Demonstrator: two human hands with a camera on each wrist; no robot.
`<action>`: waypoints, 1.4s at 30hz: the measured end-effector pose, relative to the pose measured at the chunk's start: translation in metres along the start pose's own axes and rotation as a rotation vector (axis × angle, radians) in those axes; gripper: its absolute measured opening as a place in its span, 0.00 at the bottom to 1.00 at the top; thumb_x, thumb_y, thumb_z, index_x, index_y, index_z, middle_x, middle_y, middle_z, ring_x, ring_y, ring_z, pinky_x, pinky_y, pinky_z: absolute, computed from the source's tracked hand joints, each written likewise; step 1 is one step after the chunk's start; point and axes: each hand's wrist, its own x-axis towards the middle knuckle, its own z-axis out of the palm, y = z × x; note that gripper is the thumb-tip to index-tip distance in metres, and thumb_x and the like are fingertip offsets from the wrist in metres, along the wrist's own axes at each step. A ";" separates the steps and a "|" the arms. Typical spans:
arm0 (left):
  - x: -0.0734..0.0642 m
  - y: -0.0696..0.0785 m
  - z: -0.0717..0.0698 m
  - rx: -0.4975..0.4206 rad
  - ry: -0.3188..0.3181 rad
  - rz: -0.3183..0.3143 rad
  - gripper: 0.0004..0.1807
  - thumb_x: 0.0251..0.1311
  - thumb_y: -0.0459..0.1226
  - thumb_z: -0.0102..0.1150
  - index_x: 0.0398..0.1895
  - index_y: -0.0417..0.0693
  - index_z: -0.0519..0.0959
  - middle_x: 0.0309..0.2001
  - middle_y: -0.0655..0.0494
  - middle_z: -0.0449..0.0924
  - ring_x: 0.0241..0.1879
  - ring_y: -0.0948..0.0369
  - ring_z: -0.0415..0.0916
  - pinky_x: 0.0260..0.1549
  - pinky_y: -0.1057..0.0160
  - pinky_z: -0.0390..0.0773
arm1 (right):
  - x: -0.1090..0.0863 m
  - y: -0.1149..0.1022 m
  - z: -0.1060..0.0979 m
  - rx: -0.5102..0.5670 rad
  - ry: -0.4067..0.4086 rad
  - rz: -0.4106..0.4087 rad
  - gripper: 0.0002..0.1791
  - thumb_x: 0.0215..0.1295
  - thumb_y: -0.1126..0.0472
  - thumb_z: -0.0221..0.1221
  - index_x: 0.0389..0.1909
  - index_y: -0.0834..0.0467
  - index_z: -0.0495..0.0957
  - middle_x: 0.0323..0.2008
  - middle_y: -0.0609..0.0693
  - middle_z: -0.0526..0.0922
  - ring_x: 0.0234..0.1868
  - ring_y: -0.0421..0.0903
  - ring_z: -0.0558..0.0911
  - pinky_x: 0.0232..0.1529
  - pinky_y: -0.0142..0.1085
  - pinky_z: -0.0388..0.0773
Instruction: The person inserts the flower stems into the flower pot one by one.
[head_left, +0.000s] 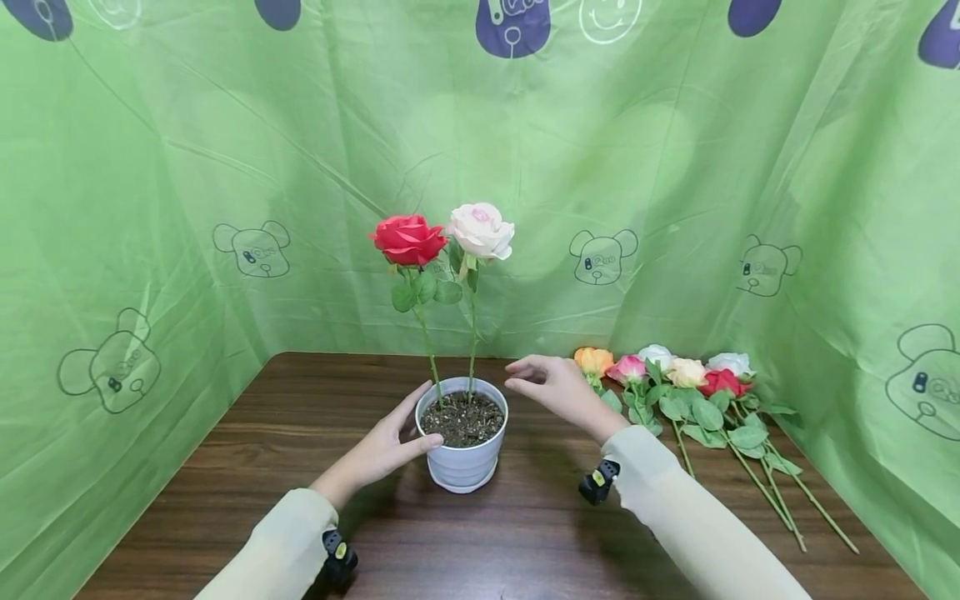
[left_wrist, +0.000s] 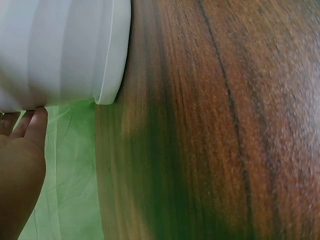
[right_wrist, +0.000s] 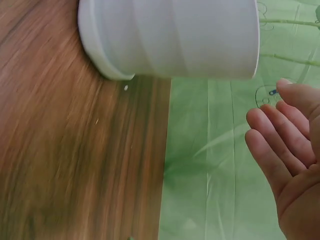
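In the head view a white flower pot point(head_left: 463, 467) filled with dark soil point(head_left: 467, 423) stands upright on the table. A red rose point(head_left: 408, 240) and a pale pink rose point(head_left: 482, 231) rise from the soil on green stems. My left hand point(head_left: 381, 450) holds the pot's left side, thumb at the front of the rim and fingers further round; the left wrist view shows its fingers against the pot wall point(left_wrist: 55, 55). To the right of the pot, my right hand point(head_left: 558, 387) hovers apart from it, fingers loosely bent with nothing between them, as the right wrist view also shows.
Several loose roses lie on the table's right side, among them an orange rose point(head_left: 594, 362), a pink rose point(head_left: 627, 369) and a red rose point(head_left: 724, 382), stems toward the front right. A green curtain point(head_left: 337, 167) surrounds the brown wooden table point(head_left: 262, 442).
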 end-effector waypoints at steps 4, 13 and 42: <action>0.000 0.000 0.000 -0.007 -0.003 0.000 0.46 0.67 0.39 0.64 0.80 0.45 0.49 0.74 0.39 0.59 0.70 0.46 0.61 0.66 0.46 0.63 | -0.011 0.009 -0.010 -0.019 -0.021 0.014 0.15 0.65 0.51 0.67 0.50 0.52 0.85 0.41 0.42 0.88 0.47 0.44 0.85 0.53 0.45 0.79; 0.000 -0.001 0.000 -0.012 -0.006 0.002 0.45 0.67 0.39 0.64 0.81 0.47 0.49 0.74 0.40 0.58 0.71 0.46 0.60 0.66 0.47 0.63 | -0.035 0.025 -0.030 -0.035 -0.055 0.062 0.13 0.65 0.54 0.68 0.47 0.54 0.85 0.39 0.44 0.88 0.43 0.44 0.86 0.48 0.44 0.82; 0.000 -0.001 0.001 -0.022 -0.009 -0.006 0.45 0.67 0.39 0.64 0.81 0.50 0.48 0.75 0.40 0.56 0.72 0.47 0.58 0.67 0.49 0.61 | -0.107 0.099 -0.055 -0.043 -0.134 0.446 0.16 0.64 0.60 0.68 0.46 0.68 0.81 0.29 0.51 0.84 0.29 0.46 0.82 0.28 0.38 0.83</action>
